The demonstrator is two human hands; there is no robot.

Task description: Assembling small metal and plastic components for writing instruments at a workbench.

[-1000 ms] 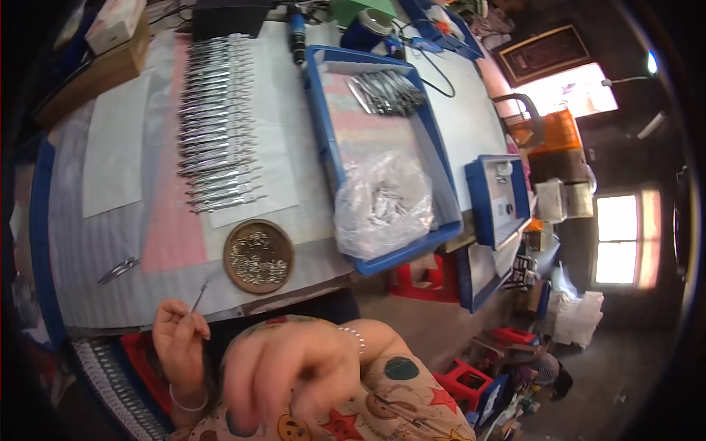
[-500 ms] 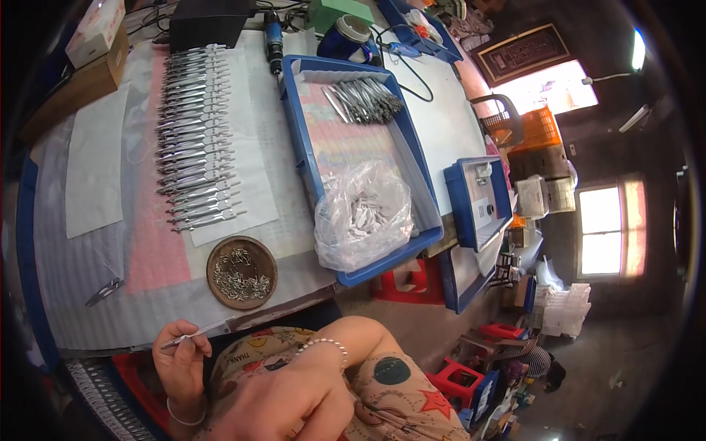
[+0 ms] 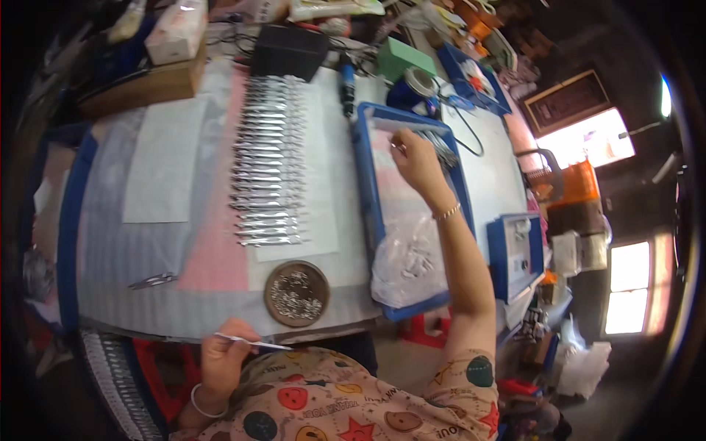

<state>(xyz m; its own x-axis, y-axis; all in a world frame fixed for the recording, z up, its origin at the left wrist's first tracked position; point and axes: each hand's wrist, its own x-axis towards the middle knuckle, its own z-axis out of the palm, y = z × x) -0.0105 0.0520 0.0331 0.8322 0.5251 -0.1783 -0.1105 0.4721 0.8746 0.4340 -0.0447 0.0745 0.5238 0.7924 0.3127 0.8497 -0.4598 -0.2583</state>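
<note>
My left hand (image 3: 226,354), at the table's near edge, is closed round a slim white-and-silver rod (image 3: 257,342), held nearly level. My right hand (image 3: 416,163) reaches over the far part of a blue tray (image 3: 365,184), beside a pile of slender metal pieces (image 3: 444,151). Its fingers are pinched together; what they hold, if anything, is too small to name. Nearer in that tray lies a clear plastic bag (image 3: 401,273) of pale pieces. A round brown bowl (image 3: 270,295) of small metal bits stands near my left hand. Silver pointed rods (image 3: 268,162) lie in a long column.
A small pointed hand tool (image 3: 154,281) lies left of the bowl, near a white sheet (image 3: 163,165). At the back are a black box (image 3: 290,53), a blue-black power driver (image 3: 347,87) and a green block (image 3: 406,59). Blue trays flank the table; one (image 3: 494,257) is right.
My right hand has moved from low in front of my body to the far part of the blue tray. My left hand keeps the rod. The whole view has shifted.
</note>
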